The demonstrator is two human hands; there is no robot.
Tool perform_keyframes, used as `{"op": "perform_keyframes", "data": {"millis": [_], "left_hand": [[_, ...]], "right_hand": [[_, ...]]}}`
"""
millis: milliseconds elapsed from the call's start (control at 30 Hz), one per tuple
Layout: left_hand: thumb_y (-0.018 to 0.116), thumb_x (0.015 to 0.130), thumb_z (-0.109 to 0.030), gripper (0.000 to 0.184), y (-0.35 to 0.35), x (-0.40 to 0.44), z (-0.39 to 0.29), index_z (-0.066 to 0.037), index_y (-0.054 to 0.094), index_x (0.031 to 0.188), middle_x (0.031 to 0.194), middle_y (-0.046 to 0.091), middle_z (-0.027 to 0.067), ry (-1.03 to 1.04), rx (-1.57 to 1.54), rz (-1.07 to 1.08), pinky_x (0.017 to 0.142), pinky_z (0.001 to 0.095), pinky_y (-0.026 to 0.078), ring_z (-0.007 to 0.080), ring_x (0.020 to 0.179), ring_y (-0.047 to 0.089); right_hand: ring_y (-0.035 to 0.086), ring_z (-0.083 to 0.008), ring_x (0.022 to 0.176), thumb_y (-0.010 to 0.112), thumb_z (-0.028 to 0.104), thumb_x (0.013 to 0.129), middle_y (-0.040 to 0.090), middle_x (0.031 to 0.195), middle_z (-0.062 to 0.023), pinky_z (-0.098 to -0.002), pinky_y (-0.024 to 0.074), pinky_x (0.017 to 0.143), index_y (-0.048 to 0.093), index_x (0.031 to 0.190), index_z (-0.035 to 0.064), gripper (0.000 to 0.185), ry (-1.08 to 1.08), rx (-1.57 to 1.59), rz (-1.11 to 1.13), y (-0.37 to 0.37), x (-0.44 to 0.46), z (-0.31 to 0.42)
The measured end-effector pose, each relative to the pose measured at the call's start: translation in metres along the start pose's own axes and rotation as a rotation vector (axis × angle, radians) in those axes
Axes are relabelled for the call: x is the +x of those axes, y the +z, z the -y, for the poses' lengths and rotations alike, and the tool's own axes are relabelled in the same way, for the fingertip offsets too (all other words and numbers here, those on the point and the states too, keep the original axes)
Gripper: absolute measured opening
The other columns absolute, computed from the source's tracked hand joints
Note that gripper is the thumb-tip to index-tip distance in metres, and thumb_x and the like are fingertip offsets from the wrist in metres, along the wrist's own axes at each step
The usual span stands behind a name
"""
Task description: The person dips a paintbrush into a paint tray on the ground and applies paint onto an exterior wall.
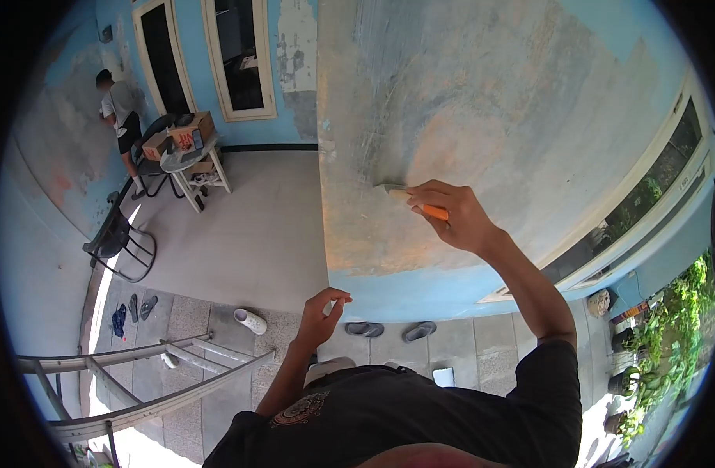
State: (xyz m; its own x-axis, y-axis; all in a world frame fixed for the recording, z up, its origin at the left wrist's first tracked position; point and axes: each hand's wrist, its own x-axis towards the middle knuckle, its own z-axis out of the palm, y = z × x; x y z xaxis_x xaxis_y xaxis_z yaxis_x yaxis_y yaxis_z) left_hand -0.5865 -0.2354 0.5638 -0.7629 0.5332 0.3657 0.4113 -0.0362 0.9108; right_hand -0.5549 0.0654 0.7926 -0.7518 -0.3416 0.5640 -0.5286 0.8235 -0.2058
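Note:
My right hand (445, 212) is closed around a scraper (436, 211) with an orange handle. Its metal blade (388, 187) points left and meets the wall (466, 148), where patches of grey, pale blue and orange show. Lower down and to the left, my left hand (324, 314) is held in the air near the wall's corner. Its fingers are loosely bent with a gap to the thumb, and I see nothing in it.
A metal ladder (150, 405) stands at lower left. Dark sandals (364, 329) and a white shoe (250, 320) lie on the paving. Further back are a small table (187, 160) with boxes, a black chair (119, 234) and a person (122, 117) at another wall. Plants (673, 335) grow at right.

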Motion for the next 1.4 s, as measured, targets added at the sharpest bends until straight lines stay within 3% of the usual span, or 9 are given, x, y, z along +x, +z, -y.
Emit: {"op": "perform_keyframes", "data": {"millis": [300,400,567,633,867,933,1100,1233,1400], "left_hand": [[0.061,0.098,-0.002,0.012,0.003,-0.018,-0.004,0.001,0.07,0.107,0.098,0.077,0.0125,0.015,0.032,-0.079,0.086,0.0343,0.056,0.0209,0.095,0.074],[0.061,0.098,-0.001,0.012,0.006,-0.012,-0.004,0.001,0.07,0.107,0.098,0.077,0.0125,0.021,0.025,-0.066,0.085,0.0339,0.056,0.0208,0.095,0.074],[0.062,0.098,0.0,0.012,-0.006,0.004,-0.01,0.001,0.069,0.108,0.098,0.076,0.0124,0.09,0.025,-0.058,0.085,0.0334,0.056,0.0208,0.095,0.074],[0.058,0.099,-0.002,0.012,-0.014,0.003,-0.016,0.001,0.069,0.104,0.097,0.076,0.012,0.09,0.022,-0.05,0.089,0.0351,0.056,0.0215,0.095,0.074],[0.058,0.099,-0.002,0.012,-0.044,-0.009,-0.003,0.001,0.069,0.104,0.098,0.076,0.0117,0.068,0.005,0.011,0.088,0.0348,0.056,0.0215,0.096,0.074],[0.062,0.097,-0.001,0.013,-0.048,-0.015,0.007,0.0,0.069,0.108,0.102,0.076,0.0116,0.067,-0.025,0.048,0.085,0.0337,0.056,0.021,0.097,0.073],[0.059,0.099,-0.002,0.013,-0.053,-0.029,0.005,0.001,0.07,0.105,0.098,0.076,0.0123,0.072,-0.02,0.092,0.089,0.0346,0.056,0.0219,0.096,0.074],[0.059,0.099,-0.002,0.013,-0.065,-0.03,0.003,0.002,0.069,0.106,0.098,0.076,0.0132,0.048,-0.003,0.068,0.089,0.0342,0.056,0.0222,0.096,0.075],[0.059,0.098,-0.001,0.013,-0.073,-0.017,0.01,0.003,0.069,0.105,0.097,0.076,0.0138,0.045,-0.024,0.004,0.088,0.0338,0.056,0.0218,0.096,0.075]], "right_hand": [[0.071,-0.0227,0.089,0.075,0.006,0.092,0.073,0.098,-0.006,-0.0319,0.0593,0.078,0.071,0.105,0.0079,0.014,-0.778,-0.661,-0.668,-0.245,0.209,0.061],[0.07,-0.0292,0.092,0.072,0.002,0.093,0.073,0.103,-0.0151,-0.0351,0.056,0.084,0.071,0.104,-0.0007,0.012,-0.672,-0.444,-0.701,-0.274,0.26,0.094],[0.07,-0.0224,0.089,0.068,0.002,0.095,0.073,0.099,-0.0109,-0.0333,0.0557,0.08,0.069,0.102,-0.0007,0.007,-0.666,-0.839,-0.375,-0.236,0.265,0.078],[0.069,-0.0276,0.115,0.078,0.002,0.082,0.066,0.123,-0.0091,-0.0351,0.0632,0.086,0.065,0.111,0.0101,0.033,-0.628,-1.122,-0.289,-0.173,0.228,0.052],[0.073,-0.0267,0.102,0.075,0.003,0.082,0.068,0.107,-0.0151,-0.0325,0.0632,0.077,0.064,0.094,0.0048,0.016,-0.561,-0.746,0.106,-0.045,0.104,0.078],[0.072,-0.0241,0.101,0.077,0.0,0.087,0.071,0.106,-0.0121,-0.0316,0.0619,0.078,0.068,0.1,0.0046,0.017,-0.087,-0.273,0.312,-0.06,0.114,0.09],[0.068,-0.0167,0.086,0.072,0.011,0.097,0.073,0.098,-0.0082,-0.0307,0.0572,0.081,0.073,0.103,0.003,0.011,0.122,-0.195,-0.003,-0.156,0.203,0.064],[0.074,-0.0241,0.101,0.075,0.024,0.097,0.076,0.108,-0.0089,-0.0326,0.0629,0.089,0.074,0.106,0.0082,0.018,-0.279,-0.385,-0.333,-0.269,0.289,0.049],[0.066,-0.0142,0.089,0.068,0.006,0.099,0.07,0.093,-0.0056,-0.033,0.0559,0.079,0.07,0.098,-0.0025,0.009,-0.437,-0.442,-0.603,-0.279,0.316,0.124]]}}
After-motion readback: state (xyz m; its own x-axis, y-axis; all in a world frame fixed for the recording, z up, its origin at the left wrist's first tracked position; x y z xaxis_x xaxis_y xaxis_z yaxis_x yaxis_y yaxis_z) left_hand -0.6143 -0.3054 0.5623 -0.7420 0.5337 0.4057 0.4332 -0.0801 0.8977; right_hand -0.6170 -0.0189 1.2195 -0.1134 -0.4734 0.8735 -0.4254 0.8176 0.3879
